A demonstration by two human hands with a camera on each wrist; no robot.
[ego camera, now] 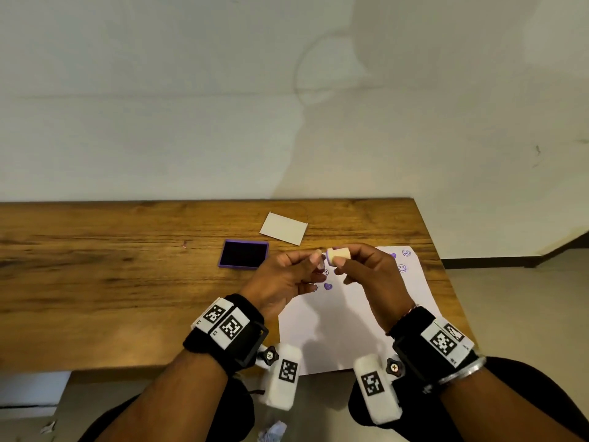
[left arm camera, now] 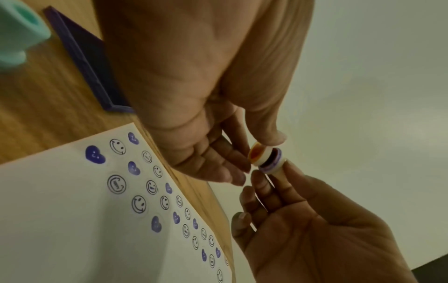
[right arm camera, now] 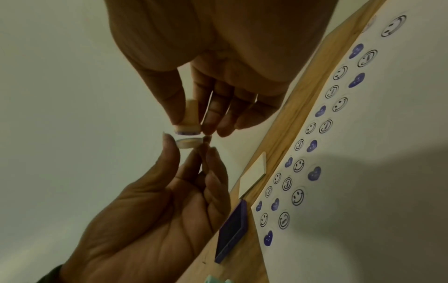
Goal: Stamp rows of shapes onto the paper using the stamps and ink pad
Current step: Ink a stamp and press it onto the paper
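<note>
Both hands are raised above the far left part of the paper, working one small item between them. The right hand pinches a short wooden stamp between thumb and fingers, its purple-inked face turned toward the left hand. The left hand's thumb and fingers are clamped on a small round cap (white rim, orange inside) held just off that face; whether cap and stamp touch cannot be told. Judged from this pose, the stamp is being capped or uncapped, which would explain why it is held in the air rather than over the pad.

The ink pad lies open on the table, just left of the paper and clear of both hands. Its pale lid lies beyond it, apart. The paper already carries several rows of purple hearts and outlined smiley faces along its far portion; the near portion is unstamped.

A mint-green object shows at the left wrist view's edge; its nature cannot be told. Nothing lies between the hands and the pad.
</note>
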